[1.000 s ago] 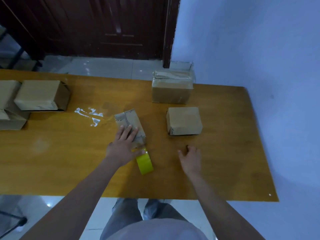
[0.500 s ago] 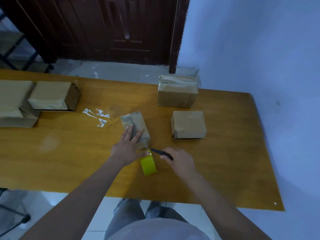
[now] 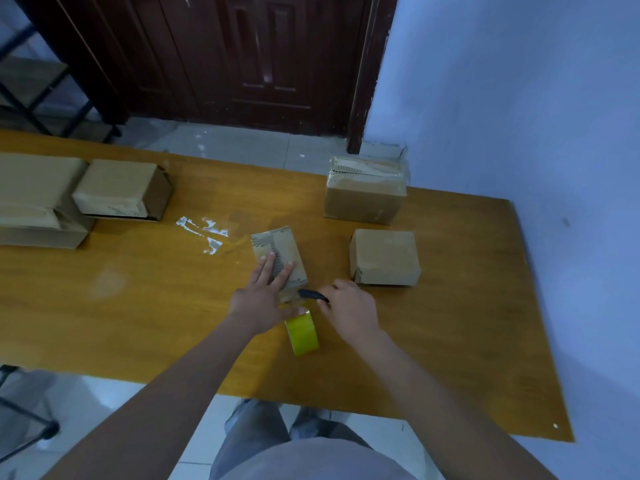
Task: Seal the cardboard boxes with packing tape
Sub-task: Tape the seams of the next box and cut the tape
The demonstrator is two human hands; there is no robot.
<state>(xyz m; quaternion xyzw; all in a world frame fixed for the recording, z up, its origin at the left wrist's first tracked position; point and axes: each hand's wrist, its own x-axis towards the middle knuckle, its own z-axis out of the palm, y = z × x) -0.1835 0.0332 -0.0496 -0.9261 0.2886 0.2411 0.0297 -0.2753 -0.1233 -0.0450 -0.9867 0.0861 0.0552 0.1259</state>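
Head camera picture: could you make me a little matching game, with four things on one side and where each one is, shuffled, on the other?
Things:
1. yellow tape roll
2. dark cutter
3. small cardboard box
4. white tape scraps

Places:
A. stuck on the table, left of the small box
B. under the left hand
C. on its edge between the two wrists
D. gripped in the right hand

Pairs: 1-C, 2-D, 3-B, 4-A

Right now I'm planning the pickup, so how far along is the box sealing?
Done, seemingly: the two boxes on the right look taped. In hand: the left hand presses the small box while the right hand holds a dark cutter near the yellow tape roll. Left, perhaps: the left-side boxes.
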